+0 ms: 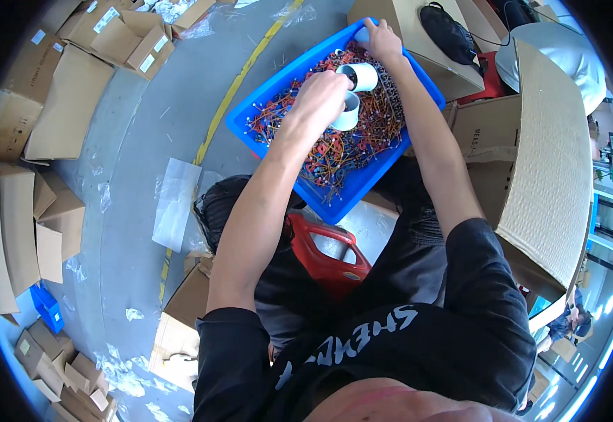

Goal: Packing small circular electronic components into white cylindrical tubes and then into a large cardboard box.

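Note:
A blue plastic tray [349, 209] full of thin wired parts [331, 158], mostly red, orange and dark with small pale tips, sits in front of my knees. Two white cylindrical cups [367, 76] lie tilted on the heap, close together. My left hand [323, 96] is over the heap with fingers curled in at the cups' openings; its fingertips are hidden, so what they pinch cannot be made out. At the tray's far corner, my right hand [382, 42] is closed around something pale beside the rim, mostly covered by the fingers.
A red plastic stool [327, 264] stands between my legs. Large cardboard boxes [542, 162] crowd the right side, with a black bag [449, 34] on one. More open boxes [28, 225] line the left, past a yellow floor line [238, 81] and plastic scraps.

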The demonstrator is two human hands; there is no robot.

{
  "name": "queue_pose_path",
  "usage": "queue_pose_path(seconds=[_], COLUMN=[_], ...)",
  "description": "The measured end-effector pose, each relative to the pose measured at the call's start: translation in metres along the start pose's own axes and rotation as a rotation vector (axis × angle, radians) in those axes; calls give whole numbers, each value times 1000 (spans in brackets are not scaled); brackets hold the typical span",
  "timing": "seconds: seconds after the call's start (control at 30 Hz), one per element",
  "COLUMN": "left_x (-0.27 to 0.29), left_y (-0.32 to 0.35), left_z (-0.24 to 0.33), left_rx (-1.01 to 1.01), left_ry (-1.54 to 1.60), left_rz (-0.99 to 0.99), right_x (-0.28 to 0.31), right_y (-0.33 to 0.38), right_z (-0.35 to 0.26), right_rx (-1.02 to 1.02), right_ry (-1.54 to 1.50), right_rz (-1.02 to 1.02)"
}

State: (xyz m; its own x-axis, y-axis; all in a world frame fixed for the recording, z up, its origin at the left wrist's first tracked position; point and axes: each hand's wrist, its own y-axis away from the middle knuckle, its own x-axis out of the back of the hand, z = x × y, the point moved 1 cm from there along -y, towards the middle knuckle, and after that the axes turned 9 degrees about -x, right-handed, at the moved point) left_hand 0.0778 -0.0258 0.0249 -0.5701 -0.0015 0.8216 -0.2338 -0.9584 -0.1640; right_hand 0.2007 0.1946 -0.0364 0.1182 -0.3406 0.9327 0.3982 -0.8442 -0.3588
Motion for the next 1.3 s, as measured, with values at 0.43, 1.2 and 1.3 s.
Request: queue_pose_path(seconds=[0.43,1.2,1.3], left_x=[5,-48,-54], left_y=[-4,10,-7], left_z=[6,40,59], left_rx=[-1,-158,-242], left_ry=[-102,-331,-377], left_rz=[-52,-92,-81], right_x=[93,135,142], right_y=[62,191,188], right_z=[43,-18,5], right_rx=[-34,-419,-361], right_ry=[-605,-662,-621], right_rz=[10,-19,38])
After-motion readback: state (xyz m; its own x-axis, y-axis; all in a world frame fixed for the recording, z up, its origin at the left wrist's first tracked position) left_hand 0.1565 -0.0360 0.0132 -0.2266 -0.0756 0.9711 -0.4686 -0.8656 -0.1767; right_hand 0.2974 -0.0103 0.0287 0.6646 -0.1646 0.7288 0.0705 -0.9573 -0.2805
